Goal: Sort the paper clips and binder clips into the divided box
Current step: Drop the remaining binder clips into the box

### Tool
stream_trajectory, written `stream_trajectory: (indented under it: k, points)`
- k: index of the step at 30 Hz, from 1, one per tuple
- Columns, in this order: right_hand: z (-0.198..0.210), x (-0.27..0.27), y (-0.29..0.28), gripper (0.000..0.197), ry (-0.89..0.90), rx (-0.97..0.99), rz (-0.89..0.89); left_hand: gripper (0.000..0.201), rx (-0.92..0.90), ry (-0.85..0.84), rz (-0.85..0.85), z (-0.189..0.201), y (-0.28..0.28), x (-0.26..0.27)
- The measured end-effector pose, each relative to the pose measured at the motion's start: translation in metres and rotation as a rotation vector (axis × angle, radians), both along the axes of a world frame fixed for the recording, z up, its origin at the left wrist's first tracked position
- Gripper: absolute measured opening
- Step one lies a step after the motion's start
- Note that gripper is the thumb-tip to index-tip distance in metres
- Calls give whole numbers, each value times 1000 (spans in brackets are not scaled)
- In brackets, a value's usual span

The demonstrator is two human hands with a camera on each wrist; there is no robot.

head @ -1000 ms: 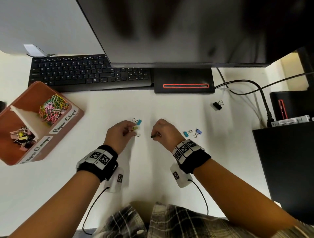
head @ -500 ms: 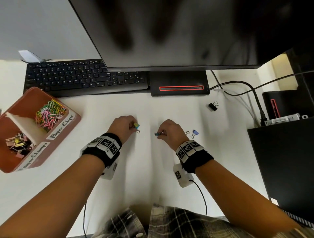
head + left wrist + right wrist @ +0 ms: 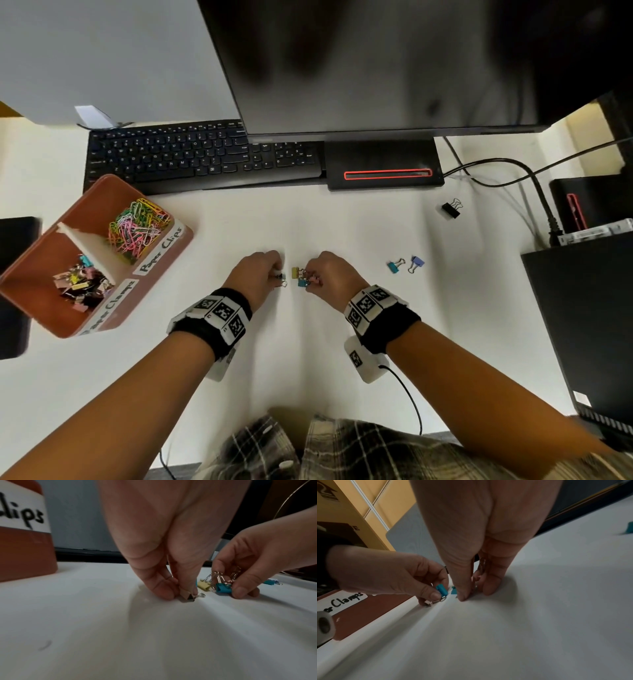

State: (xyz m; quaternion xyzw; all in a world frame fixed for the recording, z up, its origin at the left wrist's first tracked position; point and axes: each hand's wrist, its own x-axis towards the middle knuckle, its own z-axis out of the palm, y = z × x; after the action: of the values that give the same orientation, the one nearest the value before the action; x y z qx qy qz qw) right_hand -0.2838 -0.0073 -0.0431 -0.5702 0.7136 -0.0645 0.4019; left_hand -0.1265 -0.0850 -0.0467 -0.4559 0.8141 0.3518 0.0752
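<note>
Both hands are down on the white desk (image 3: 239,394), close together in front of the monitor stand (image 3: 383,164). The left hand (image 3: 258,275) has its fingertips pinched round a small black clip (image 3: 189,598), pressed to the desk; a blue clip (image 3: 441,590) shows tucked under its thumb in the right wrist view. The right hand (image 3: 330,274) sits just right of it, fingers curled around the wire handles of a teal clip (image 3: 302,283), with a yellow clip (image 3: 295,272) touching that bunch on the far side. Whether the yellow one is truly in the grip, I cannot tell.

Well to the left of the monitor stand lies the divided box (image 3: 164,257), tilted, its far compartment full of coloured paper clips (image 3: 137,228), its near one holding a pile of binder clips (image 3: 78,286). Right of the hands, two loose clips, teal (image 3: 394,266) and purple (image 3: 417,263), lie side by side. One more black clip (image 3: 451,209) rests just right of the stand, near the cables (image 3: 534,192).
</note>
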Motion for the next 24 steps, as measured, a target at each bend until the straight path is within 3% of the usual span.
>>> stream_trajectory:
  k: [8, 14, 19, 21, 24]
  points:
    - [5, 26, 1, 16, -50, -24, -32, 11, 45, 21, 82, 4, 5, 43]
    - [43, 66, -27, 12, -143, -244, -45, 6, -146, 256, 253, 55, -8, 98]
    - [84, 150, -88, 14, -253, -416, 125, 1, -248, 270, 564, 100, -40, 178]
    - [92, 192, -113, 15, -270, -419, 204, 11, -260, 263, 687, 107, -54, 207]
    - [94, 242, -136, 27, -282, -369, 267, 26, -289, 203, 703, 114, -66, 230]
